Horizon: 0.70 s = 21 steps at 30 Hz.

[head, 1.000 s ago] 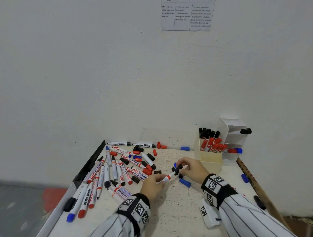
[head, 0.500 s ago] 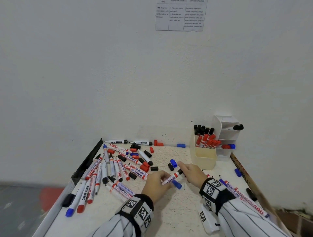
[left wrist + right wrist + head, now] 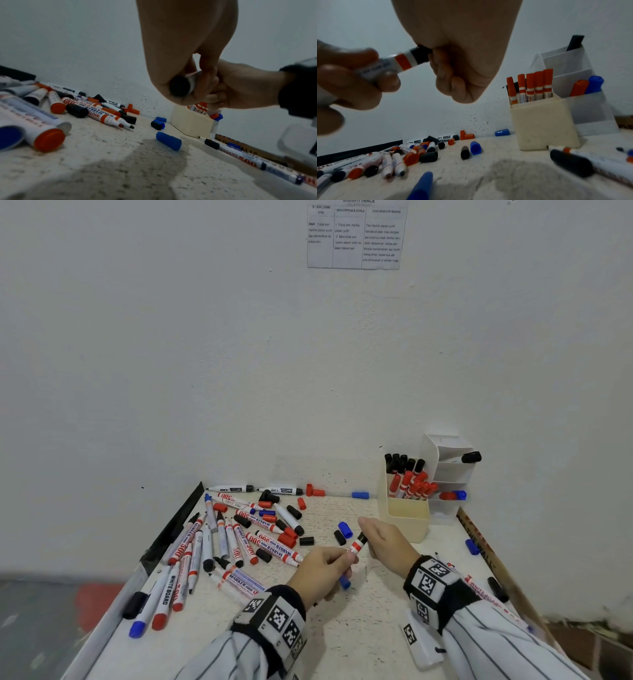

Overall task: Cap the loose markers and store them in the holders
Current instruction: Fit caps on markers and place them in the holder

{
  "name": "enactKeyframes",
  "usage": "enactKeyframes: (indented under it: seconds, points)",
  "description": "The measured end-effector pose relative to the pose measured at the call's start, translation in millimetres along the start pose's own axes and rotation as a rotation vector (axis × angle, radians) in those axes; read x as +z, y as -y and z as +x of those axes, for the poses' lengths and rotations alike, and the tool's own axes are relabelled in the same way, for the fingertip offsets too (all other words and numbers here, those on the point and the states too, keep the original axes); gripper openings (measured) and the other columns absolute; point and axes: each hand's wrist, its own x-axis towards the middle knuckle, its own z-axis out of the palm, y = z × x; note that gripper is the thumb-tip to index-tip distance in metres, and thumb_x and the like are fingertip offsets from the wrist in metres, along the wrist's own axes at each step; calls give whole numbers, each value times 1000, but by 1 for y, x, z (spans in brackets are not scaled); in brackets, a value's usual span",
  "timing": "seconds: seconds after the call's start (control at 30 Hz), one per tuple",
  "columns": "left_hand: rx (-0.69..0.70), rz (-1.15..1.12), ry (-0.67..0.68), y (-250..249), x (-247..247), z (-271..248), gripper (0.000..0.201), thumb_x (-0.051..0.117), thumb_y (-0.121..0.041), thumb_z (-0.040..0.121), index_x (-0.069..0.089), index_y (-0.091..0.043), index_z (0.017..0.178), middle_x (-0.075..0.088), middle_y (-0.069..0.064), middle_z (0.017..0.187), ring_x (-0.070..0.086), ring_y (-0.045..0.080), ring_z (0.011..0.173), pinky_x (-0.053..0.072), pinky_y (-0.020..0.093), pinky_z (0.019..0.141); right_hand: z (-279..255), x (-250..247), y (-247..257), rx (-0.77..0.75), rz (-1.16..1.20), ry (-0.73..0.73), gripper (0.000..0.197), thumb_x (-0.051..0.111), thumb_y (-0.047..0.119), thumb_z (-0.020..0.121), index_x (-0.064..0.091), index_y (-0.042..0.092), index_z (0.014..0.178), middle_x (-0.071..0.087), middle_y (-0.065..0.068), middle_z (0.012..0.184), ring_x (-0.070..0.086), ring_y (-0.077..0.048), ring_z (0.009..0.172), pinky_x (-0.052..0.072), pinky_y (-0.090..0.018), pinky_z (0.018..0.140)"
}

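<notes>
Together, left hand (image 3: 322, 571) gripping marker (image 3: 399, 63), right hand (image 3: 387, 542) pinching cap (image 3: 421, 55)

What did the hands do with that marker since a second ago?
The right hand pushed the black cap down onto the marker, which the left hand kept gripping; a second ago cap and tip were still being brought together. The beige holder and the marker pile stayed put.

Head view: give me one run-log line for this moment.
step: capping | left hand: grips marker | right hand: holds black cap on its tip | cream holder: part-filled | storing: not yet done
</notes>
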Motion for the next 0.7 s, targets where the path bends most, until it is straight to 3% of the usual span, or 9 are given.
enactKeyframes:
  seconds: [0.1, 0.17, 0.2, 0.27, 0.33, 0.43, 0.57, 0.63, 0.7]
  points:
    - [83, 253, -67, 4, -3, 8, 21, 49, -28, 96, 63, -18, 107, 57, -6, 81, 49, 6, 66, 43, 22, 67, 8, -13, 2, -57, -141, 22, 36, 41, 30, 97, 47, 13, 67, 42, 2, 58, 36, -9, 51, 32, -19, 52]
    - [122, 524, -61, 11, -7, 15, 26, 48, -26, 96, 59, -16, 117, 59, 0, 103, 52, 11, 88, 43, 29, 86, 10, -28, 2, -51, -129, -31, 33, 43, 30, 97, 55, 9, 75, 52, 1, 64, 42, -7, 51, 36, -15, 49]
    - [114, 663, -27, 16, -9, 18, 33, 46, -26, 96, 53, -15, 126, 54, 4, 123, 50, 16, 107, 39, 34, 98, 11, -38, 3, -48, -94, -78, 30, 43, 28, 96, 56, 10, 77, 55, 0, 67, 45, -8, 51, 38, -13, 47]
    - [56, 906, 81, 22, -9, 23, 50, 41, -28, 98, 30, -18, 145, 26, 3, 152, 29, 28, 134, 24, 41, 111, 14, -60, 5, -58, -53, -205, 24, 45, 26, 96, 56, 12, 81, 59, -3, 73, 49, -10, 53, 40, -10, 45]
    - [32, 1071, 186, 24, -6, 28, 56, 39, -30, 98, 17, -22, 149, 10, -1, 157, 19, 32, 139, 21, 45, 112, 16, -81, 7, -66, -19, -327, 18, 47, 25, 95, 57, 10, 89, 61, -2, 74, 53, -9, 53, 43, -11, 46]
    - [30, 1170, 261, 21, 2, 37, 59, 40, -33, 97, 13, -23, 149, 3, -1, 158, 16, 32, 140, 23, 51, 111, 20, -105, 9, -81, 43, -450, 12, 50, 22, 94, 57, 13, 92, 60, 0, 71, 55, -1, 47, 46, -11, 46]
    - [103, 1225, 219, 11, 19, 48, 55, 37, -25, 96, 18, -18, 147, 12, 0, 156, 19, 27, 140, 24, 49, 111, 25, -123, 7, -87, 33, -519, 15, 49, 24, 94, 58, 11, 92, 63, -3, 69, 58, 0, 47, 52, -17, 52]
    - [94, 1255, 213, 7, 28, 57, 57, 39, -22, 95, 17, -18, 147, 15, 0, 155, 20, 27, 140, 23, 49, 110, 26, -126, 4, -81, 39, -522, 16, 49, 25, 94, 59, 14, 89, 63, -3, 68, 59, -1, 49, 55, -25, 57]
    - [70, 1302, 219, 8, 34, 68, 60, 41, -21, 93, 16, -18, 147, 18, 2, 155, 21, 29, 139, 23, 50, 110, 26, -127, 2, -95, 37, -523, 13, 50, 24, 94, 58, 19, 85, 63, -3, 69, 59, -3, 51, 55, -26, 58]
